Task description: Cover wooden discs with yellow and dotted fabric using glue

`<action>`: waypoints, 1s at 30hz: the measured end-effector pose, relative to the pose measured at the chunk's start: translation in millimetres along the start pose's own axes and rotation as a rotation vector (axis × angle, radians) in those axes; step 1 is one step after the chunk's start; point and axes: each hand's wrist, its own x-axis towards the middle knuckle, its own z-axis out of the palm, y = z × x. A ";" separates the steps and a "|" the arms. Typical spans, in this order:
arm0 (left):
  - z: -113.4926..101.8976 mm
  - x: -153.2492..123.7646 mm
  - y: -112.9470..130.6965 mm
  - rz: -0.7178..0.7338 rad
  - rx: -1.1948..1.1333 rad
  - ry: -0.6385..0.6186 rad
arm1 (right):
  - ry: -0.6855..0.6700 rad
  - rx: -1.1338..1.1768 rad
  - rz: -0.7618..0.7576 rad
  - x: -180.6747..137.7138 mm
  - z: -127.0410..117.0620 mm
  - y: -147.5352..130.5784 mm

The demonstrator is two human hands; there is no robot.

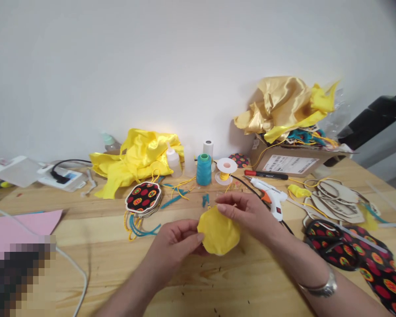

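Note:
Between my two hands is a yellow fabric-covered disc (219, 231) with a slightly wavy edge, held up above the wooden table. My left hand (181, 242) pinches its left edge, thumb in front and fingers behind. At its top edge, the thumb and fingers of my right hand (242, 213) grip the rim. A small teal clip or knot (206, 200) shows just above the disc. Behind it stand a teal thread spool (203, 169) and a white reel with yellow cord (225, 169). To the left lies a stack of dark patterned ornaments (143, 197) with yellow and teal cords.
A white glue gun (272, 198), a red-and-black marker (265, 175), black scissors (333, 244) and patterned fabric (387, 281) lie on the right. Yellow cloth (135, 154) is heaped at the back left. A cardboard box (284, 160) stands at the back right. A white cable (75, 264) crosses the left side.

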 end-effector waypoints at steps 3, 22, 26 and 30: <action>5.2 -2.3 2.3 -0.034 0.047 -0.067 | -0.120 -0.096 0.032 -2.0 1.2 -1.0; 7.2 -4.3 6.0 0.107 0.204 0.028 | -0.268 -0.093 0.078 -5.0 6.8 0.7; 6.8 -4.0 3.5 0.086 0.209 0.044 | -0.292 -0.107 0.050 -5.4 7.4 2.9; 5.1 -2.8 2.6 0.075 0.173 0.081 | -0.262 -0.004 0.099 -4.8 5.6 2.8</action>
